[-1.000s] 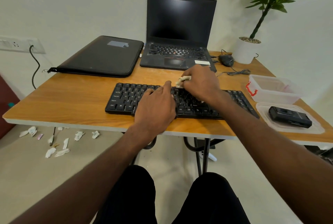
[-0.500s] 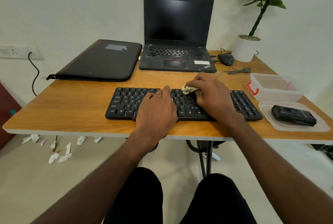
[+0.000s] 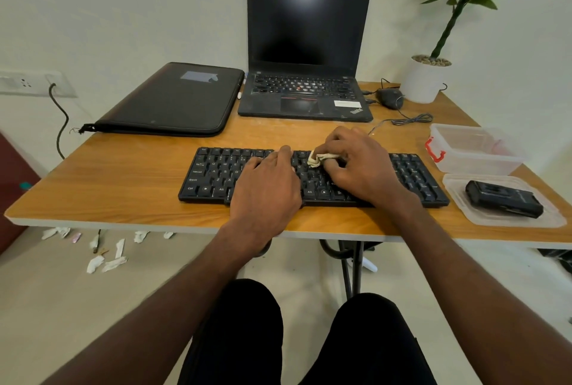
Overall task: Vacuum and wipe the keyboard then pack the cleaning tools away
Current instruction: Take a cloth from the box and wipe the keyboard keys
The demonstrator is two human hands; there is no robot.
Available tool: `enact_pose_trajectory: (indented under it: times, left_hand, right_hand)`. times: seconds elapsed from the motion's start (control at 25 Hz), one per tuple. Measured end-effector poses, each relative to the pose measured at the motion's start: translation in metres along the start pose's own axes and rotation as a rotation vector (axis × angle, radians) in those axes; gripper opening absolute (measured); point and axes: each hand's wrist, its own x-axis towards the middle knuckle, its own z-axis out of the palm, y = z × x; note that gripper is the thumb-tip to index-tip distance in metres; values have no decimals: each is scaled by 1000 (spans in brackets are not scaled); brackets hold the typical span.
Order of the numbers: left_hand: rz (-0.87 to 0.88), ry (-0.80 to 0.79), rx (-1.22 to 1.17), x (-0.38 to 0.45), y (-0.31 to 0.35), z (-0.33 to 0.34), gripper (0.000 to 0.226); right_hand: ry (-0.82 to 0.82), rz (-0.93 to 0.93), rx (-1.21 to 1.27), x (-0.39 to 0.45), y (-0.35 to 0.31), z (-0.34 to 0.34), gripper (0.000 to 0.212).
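At twelve o'clock: keyboard [image 3: 213, 174], stiff, flat; my left hand [image 3: 266, 192] rests on it, fingers straight; right hand [image 3: 359, 164] pinches soft, light cloth [image 3: 318, 159].

Pale wall [image 3: 154, 7], littered floor [image 3: 62, 307]

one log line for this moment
step: wiping keys | right hand: pinches cloth on keyboard | left hand: flat, steadying keyboard | vacuum: on lid

open laptop [image 3: 305, 53] at table's [image 3: 123, 195] far edge; black sleeve [image 3: 173, 99] left of it; potted plant [image 3: 439, 53] far right corner; paper scraps [image 3: 105, 260] on floor
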Motion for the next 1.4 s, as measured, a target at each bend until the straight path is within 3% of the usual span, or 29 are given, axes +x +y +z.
enact_pose_trajectory:
  times: [0.08,0.24,0.4,0.6,0.76,0.88,1.08,1.24,1.4]
  left_hand:
    - [9,-8,3,0,0,0,43]
    - [34,-15,7,-2,0,-2,46]
    - [38,-20,14,-2,-2,-2,46]
    - [36,-20,5,-2,-2,-1,44]
    - [35,-17,14,-2,-3,-1,46]
    - [31,-16,15,-1,-4,1,46]
    - [31,-8,16,0,-4,2,46]
    - [34,-11,10,0,-4,2,46]
    - [35,1,3,-1,-4,2,46]
  right_hand:
    - [69,71,-30,0,-3,0,27]
    - [-20,-102,24,-2,-2,-3,27]
    - [97,115,-86,-1,-3,0,27]
    - [-31,-85,30,-2,1,-1,27]
    - [93,114,-69,0,-1,2,23]
    - [15,-66,-5,-2,0,1,22]
    - [143,56,-68,-4,-3,-3,20]
    - [60,-69,-80,-4,-2,-2,19]
    - [139,78,-113,-5,-4,-5,16]
